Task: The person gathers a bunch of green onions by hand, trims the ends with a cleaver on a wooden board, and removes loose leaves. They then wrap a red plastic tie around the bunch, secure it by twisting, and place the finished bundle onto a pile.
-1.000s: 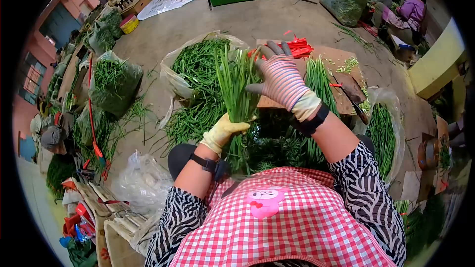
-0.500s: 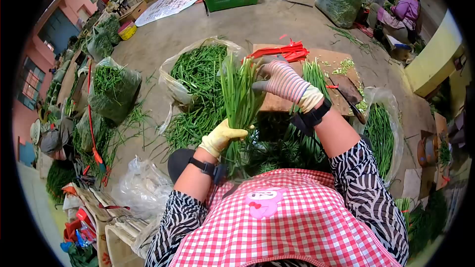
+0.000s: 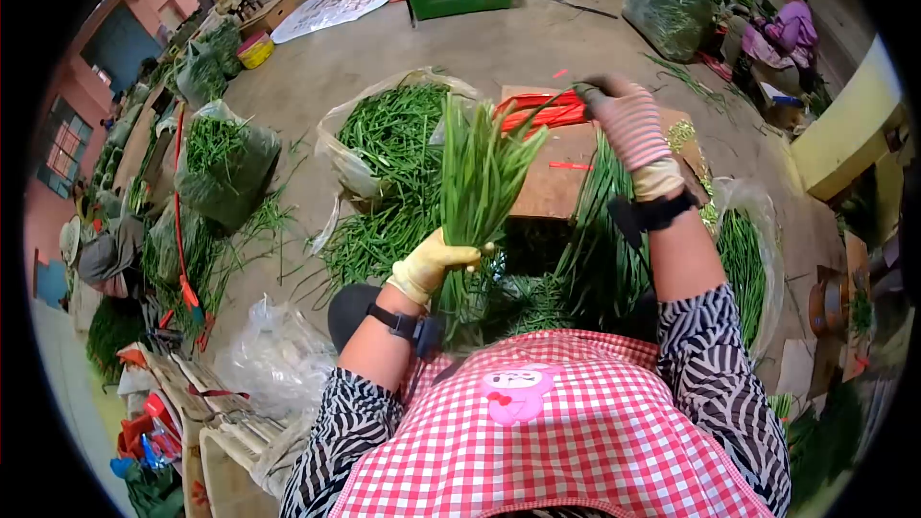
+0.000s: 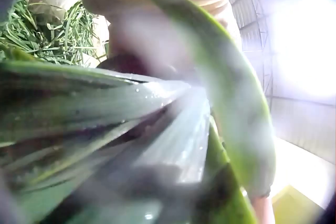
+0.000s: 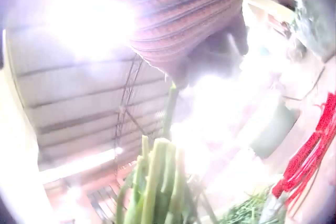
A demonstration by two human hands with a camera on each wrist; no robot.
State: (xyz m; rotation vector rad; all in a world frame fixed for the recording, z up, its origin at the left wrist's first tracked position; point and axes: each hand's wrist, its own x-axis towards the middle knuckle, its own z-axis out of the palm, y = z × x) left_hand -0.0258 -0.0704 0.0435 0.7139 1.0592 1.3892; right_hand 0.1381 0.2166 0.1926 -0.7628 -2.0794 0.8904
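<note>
- Left hand (image 3: 434,266): yellow glove wrapped round the base of the chive-like bunch (image 3: 480,173), which stands upright in front of the apron (image 3: 508,393), top fanned.
- Right hand (image 3: 628,125): looks to be pinching one stalk (image 5: 170,109) out past the bunch's top.
- To do it well: keep left grip firm but not crushing; draw the stalk along its length so neighbours stay put.
- Vs half a second ago: right hand has swung from the bunch top out over the board (image 3: 542,187); left grip unchanged.
</note>
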